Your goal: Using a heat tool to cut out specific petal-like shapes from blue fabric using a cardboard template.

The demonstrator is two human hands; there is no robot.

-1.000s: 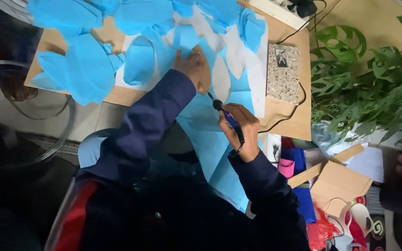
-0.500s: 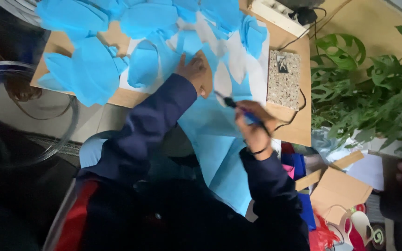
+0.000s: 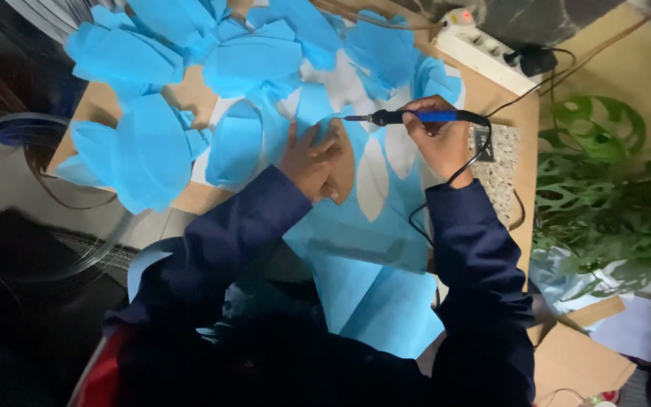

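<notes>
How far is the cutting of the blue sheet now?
Done: many cut blue pieces lie piled on the board. In hand: the right hand holds a corded hot tool over the blue sheet, which the left hand presses flat. Left: the lower sheet looks uncut.

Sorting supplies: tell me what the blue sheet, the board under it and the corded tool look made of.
Blue sheet: thin matte nonwoven fabric or tissue, judging by soft folds. Board: tan, flat, likely plywood or cardboard. Tool in the right hand: blue and black plastic body, thin metal-looking tip.
</notes>
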